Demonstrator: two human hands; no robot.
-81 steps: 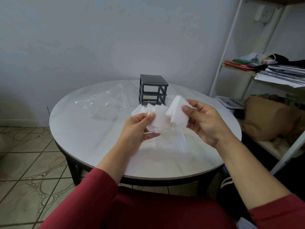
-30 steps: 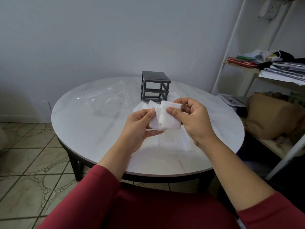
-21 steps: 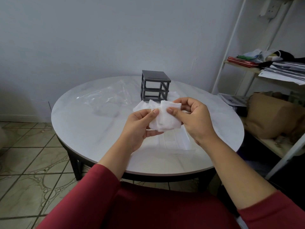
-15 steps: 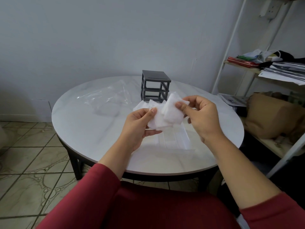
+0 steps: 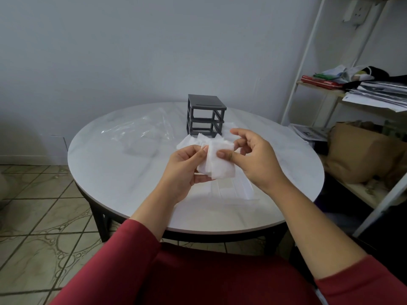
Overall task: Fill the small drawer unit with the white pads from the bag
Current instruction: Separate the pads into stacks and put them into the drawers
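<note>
Between the two hands, above the near middle of the round marble-look table (image 5: 123, 177): a small stack of white pads (image 5: 217, 165), pinched from the left by the left hand (image 5: 187, 167) and thumbed across its front by the right hand (image 5: 253, 159), probably to square the stack or peel off the top pad. Beyond, well apart: dark drawer unit (image 5: 206, 116), frame open and bare, with clear drawers (image 5: 233, 190) lying just under the hands and the slack clear bag (image 5: 141, 133) further left. Around: plain pale wall, tiled floor, cluttered white shelf rack (image 5: 343, 89) on the right.
</note>
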